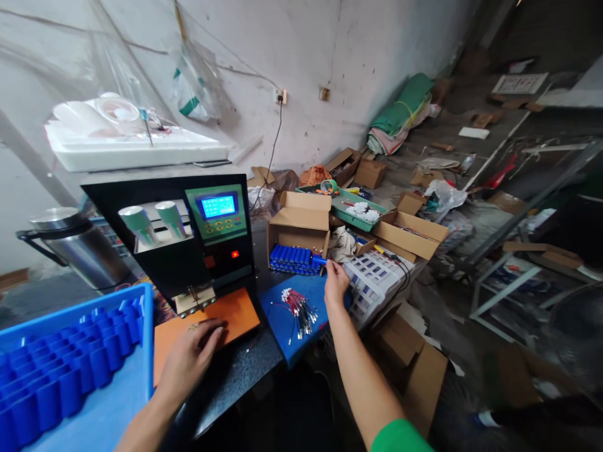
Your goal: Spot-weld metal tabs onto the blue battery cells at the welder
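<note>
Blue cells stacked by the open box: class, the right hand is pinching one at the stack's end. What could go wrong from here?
1. The right hand grips the end cell by one end; it might slip, or nudge the stack of blue cells so others roll.
2. The wire bundle lies close beside that forearm and could be swept off the blue mat.

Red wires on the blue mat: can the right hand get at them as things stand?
Probably yes. The right hand is just beside the wires with nothing between them, though its fingers are pinching a blue cell, which could hamper a grasp.
</note>
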